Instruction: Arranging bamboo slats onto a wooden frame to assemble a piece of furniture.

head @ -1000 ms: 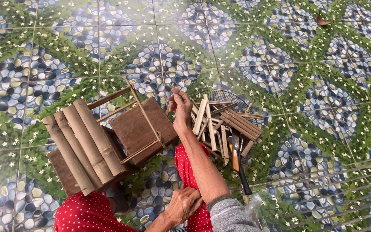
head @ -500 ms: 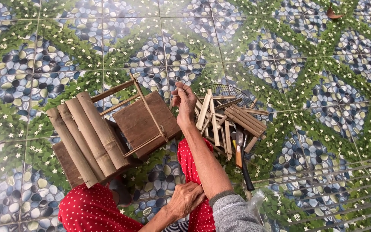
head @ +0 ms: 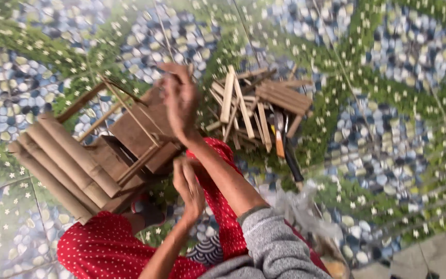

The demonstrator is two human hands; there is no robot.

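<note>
Soft, even daylight falls on everything in front of me, bright but not harsh, with no glare. Shadows are faint: only a dim, blurred patch beneath my left hand (head: 189,187) and under the wooden frame (head: 86,160) to its left. The whole view is smeared by motion. My right hand (head: 180,99) is streaked, its fingers hard to tell apart, and the pile of wooden sticks (head: 254,106) just right of it has soft, doubled edges. The pebble-patterned floor (head: 388,144) far right of my hands drags into streaks, worst toward the top and right edges. My grey sleeve (head: 272,248) below shows the clearest texture.
</note>
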